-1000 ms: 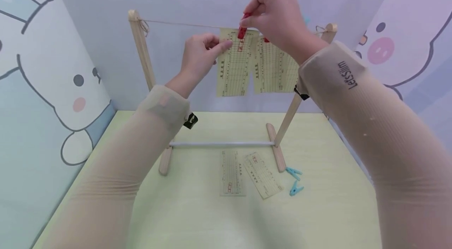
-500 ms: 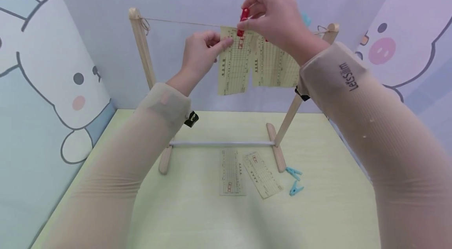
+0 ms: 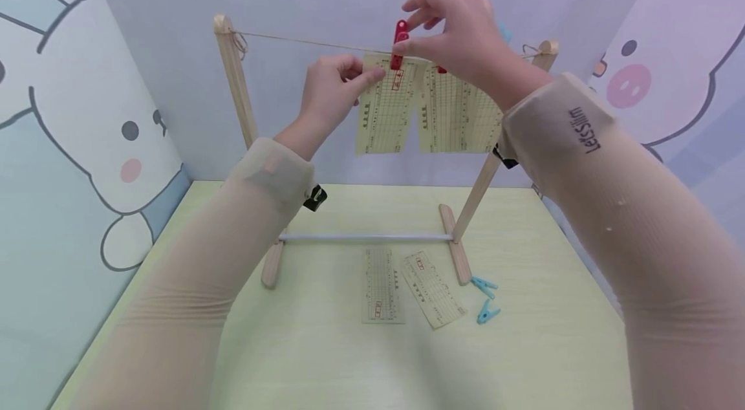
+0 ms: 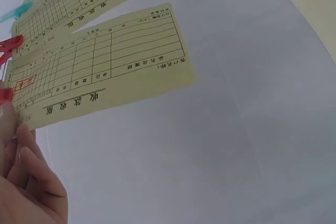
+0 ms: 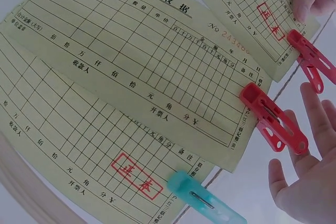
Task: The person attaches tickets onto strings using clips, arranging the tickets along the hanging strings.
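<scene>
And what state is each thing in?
Left hanging slip: clipped, pinched by left grip
Left red clip: closed on that slip
Right grip: fingers spread near that clip
Middle hanging slip: clipped by right red clip
Right hanging slip: clipped by blue clip
String: tied to wooden stand
Table slips: lying flat
Table clips: lying loose

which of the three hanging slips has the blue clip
The rightmost slip in the head view, nearest the right post and partly overlapped by the middle slip. A light blue clip holds it; red clips hold the other two.
</scene>
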Demonstrator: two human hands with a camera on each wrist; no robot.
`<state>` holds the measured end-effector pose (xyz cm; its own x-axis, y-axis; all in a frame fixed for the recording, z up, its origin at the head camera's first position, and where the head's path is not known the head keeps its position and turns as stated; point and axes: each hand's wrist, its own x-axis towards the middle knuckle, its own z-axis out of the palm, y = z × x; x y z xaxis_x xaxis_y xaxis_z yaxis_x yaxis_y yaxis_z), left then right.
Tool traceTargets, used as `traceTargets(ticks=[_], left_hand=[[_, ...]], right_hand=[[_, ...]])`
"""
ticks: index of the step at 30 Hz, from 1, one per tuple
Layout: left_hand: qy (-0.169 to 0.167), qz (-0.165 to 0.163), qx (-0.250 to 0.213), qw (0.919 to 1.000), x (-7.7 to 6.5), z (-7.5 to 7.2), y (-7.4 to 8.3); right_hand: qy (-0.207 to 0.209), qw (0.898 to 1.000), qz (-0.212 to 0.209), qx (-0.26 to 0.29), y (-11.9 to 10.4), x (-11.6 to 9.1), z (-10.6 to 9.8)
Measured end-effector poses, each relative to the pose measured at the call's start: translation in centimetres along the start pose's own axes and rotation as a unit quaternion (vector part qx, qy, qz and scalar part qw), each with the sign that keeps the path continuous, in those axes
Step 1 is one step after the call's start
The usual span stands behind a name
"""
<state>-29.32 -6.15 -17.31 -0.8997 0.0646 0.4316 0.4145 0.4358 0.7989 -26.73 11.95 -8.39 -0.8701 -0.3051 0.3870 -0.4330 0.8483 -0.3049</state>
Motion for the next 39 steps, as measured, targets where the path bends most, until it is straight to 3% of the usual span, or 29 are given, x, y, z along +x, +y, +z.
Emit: traceTargets(ticks=[10,18,28,39], left_hand=[[0.017,-0.013,-0.01,0.9997,-0.3,-0.3,0.0],[0.047,0.005,0.03,0.9984,-0.9,-0.7,-0.6],[0.05,-0.004,0.038,0.998,-1.7,-0.9,-2.2],[0.039,-0.012,0.018,0.999,-2.8,-1.0,-3.9]], right_hand=[[0.03,0.994,-0.005,0.102,0.3,-0.6,-1.1],[0.088,0.979,-0.021,0.185,0.6,-2.1,-1.7],[0.13,0.967,-0.052,0.212,3.0,-4.6,-1.1],[0.177,0.939,-0.052,0.291,5.3,-6.8,-0.5]])
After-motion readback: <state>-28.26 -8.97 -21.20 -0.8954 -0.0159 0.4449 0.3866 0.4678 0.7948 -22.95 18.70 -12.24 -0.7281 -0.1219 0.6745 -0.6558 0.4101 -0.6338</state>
